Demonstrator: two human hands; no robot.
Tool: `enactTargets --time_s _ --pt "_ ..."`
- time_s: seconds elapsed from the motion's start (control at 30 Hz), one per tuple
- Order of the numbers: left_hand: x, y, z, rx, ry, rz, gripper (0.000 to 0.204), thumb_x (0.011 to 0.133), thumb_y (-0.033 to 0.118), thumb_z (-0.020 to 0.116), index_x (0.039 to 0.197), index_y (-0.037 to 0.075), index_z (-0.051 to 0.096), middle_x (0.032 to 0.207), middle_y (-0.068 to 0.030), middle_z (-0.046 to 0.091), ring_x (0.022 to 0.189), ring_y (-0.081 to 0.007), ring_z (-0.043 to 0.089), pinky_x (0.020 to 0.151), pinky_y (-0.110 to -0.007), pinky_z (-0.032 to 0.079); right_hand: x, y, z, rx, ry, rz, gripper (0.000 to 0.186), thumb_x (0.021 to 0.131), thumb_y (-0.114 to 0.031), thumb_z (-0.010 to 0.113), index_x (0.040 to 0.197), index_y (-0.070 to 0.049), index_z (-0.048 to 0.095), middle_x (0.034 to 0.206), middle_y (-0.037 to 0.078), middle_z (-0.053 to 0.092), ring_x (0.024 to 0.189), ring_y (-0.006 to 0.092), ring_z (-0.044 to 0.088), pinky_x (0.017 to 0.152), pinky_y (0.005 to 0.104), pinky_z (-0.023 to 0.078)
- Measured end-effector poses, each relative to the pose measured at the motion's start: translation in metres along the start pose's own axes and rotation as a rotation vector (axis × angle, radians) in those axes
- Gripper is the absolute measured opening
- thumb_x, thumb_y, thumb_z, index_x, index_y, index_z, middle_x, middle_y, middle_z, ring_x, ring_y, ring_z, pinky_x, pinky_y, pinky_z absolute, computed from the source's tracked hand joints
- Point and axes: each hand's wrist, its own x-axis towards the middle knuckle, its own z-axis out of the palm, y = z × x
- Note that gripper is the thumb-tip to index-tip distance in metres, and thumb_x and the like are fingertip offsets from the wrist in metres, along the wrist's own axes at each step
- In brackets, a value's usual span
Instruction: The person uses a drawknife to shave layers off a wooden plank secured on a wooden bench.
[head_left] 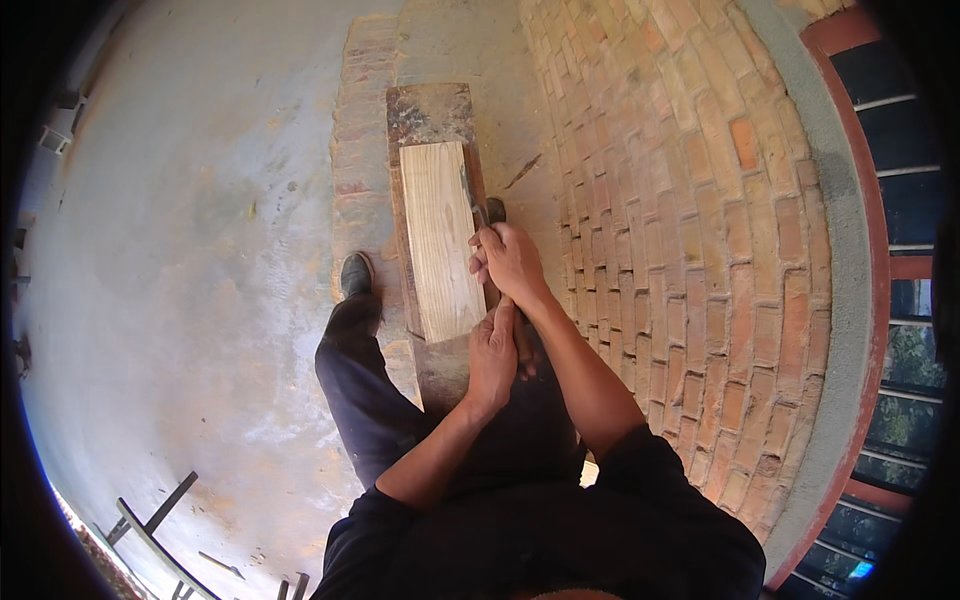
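My right hand (507,262) clamped on dark tool (478,210); pale board (440,240) just left of it, on bench (432,110). My left hand (492,358) just nearer me, grip cannot tell. Likely step: working board's edge; next move seems to call for steady tool angle.

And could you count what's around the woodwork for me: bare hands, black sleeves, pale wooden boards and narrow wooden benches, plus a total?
Bare hands: 2 (left hand, right hand)
Black sleeves: 2 (left sleeve, right sleeve)
Pale wooden board: 1
Narrow wooden bench: 1
Total: 6
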Motion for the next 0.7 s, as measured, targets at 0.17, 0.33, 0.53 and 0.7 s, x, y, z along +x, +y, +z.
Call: enactTargets --time_s 0.17,0.33,0.53,0.7 --pt "0.026 0.005 0.013 -0.401 -0.026 -0.114 0.053 0.108 0.055 0.035 0.084 0.011 0.052 0.061 -0.0033 0.050 0.044 -0.0145 0.045 0.041 -0.029 0.035 0.035 0.018 0.002 -0.067 0.059 0.054 0.043 0.102 -0.031 0.042 0.081 0.004 0.057 0.061 0.015 0.066 0.049 0.0216 0.065 0.052 0.0359 0.051" --pt "0.031 -0.002 -0.001 -0.573 -0.162 -0.188 0.051 0.108 0.058 0.032 0.080 0.017 0.044 0.057 0.0013 0.038 0.043 -0.0117 0.039 0.039 -0.027 0.031 0.045 0.025 0.013 0.168 -0.020 0.036 0.046 0.103 -0.033 0.041 0.073 0.000 0.052 0.050 0.011 0.056 0.042 0.0207 0.057 0.044 0.0355 0.046" --pt "0.037 -0.003 0.001 -0.646 -0.119 -0.225 0.050 0.107 0.058 0.033 0.082 0.016 0.045 0.057 0.0008 0.041 0.039 -0.0122 0.034 0.034 -0.028 0.026 0.056 0.034 0.016 0.330 -0.045 0.093 0.048 0.104 -0.034 0.044 0.067 -0.004 0.047 0.048 0.008 0.047 0.036 0.0182 0.046 0.036 0.0350 0.037" --pt "0.031 -0.007 -0.004 -0.535 0.008 -0.197 0.051 0.107 0.054 0.036 0.078 0.014 0.048 0.052 -0.0008 0.042 0.036 -0.0143 0.036 0.033 -0.030 0.028 0.049 0.034 0.028 0.324 -0.023 0.088 0.047 0.107 -0.036 0.045 0.067 -0.010 0.038 0.051 0.000 0.034 0.035 0.0127 0.033 0.033 0.0327 0.028"
